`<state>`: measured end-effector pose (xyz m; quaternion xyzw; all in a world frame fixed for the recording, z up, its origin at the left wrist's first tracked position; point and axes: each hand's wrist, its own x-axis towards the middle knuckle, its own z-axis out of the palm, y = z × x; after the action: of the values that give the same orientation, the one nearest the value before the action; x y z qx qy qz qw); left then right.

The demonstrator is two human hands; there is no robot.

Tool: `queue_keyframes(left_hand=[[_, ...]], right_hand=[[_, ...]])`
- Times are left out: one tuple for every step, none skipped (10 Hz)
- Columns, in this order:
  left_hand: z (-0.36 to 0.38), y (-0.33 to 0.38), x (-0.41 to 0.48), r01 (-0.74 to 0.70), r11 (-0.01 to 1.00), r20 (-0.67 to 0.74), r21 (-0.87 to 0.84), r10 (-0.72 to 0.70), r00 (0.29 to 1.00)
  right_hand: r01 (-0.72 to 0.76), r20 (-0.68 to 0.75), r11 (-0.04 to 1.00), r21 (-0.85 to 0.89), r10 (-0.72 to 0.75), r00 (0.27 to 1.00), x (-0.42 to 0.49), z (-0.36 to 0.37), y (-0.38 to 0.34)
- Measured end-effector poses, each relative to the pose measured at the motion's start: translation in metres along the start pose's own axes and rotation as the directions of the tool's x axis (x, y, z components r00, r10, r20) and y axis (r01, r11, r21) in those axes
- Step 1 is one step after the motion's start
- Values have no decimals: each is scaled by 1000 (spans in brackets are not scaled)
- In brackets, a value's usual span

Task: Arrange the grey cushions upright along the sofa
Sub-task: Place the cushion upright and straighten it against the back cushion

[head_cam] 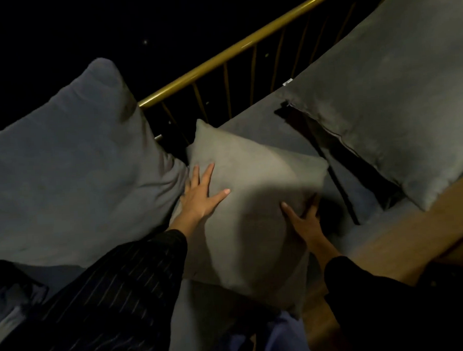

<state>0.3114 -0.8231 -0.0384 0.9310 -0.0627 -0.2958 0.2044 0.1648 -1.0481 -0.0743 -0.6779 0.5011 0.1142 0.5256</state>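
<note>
A small light grey cushion leans in the middle of the sofa, its top corner near the backrest rail. My left hand lies flat on its left face with fingers spread. My right hand grips its right edge, thumb on the front and fingers curled behind. A large blue-grey cushion stands against the backrest on the left and touches the small one. Another large grey cushion leans on the right, apart from the small one.
A gold metal rail with thin bars forms the sofa back. The grey seat pad shows between the cushions. A wooden sofa edge runs along the right. Beyond the rail all is dark.
</note>
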Motion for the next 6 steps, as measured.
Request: queue_keyframes(left_hand=[[8,7,-12,65,998,-57,-3,-65,996],[9,15,-20,152,987,-49,-59,-155,987],[-3,16,-18,171,978,13,-122,-171,985],[-6,17,-24,118,993,80,-32,-115,990],[9,15,-47,48,993,86,111,-58,995],[33,4,-86,65,993,16,95,-67,998]], right_hand=[[-12,-11,990,140,14,1000,1,-1,-5],[-106,0,975,196,108,994,-16,4,-7],[-162,-49,967,194,175,983,-58,16,1],[-109,-23,979,174,115,993,-97,23,20],[-205,251,975,-85,221,943,-122,19,37],[-202,271,939,-278,279,921,-84,12,41]])
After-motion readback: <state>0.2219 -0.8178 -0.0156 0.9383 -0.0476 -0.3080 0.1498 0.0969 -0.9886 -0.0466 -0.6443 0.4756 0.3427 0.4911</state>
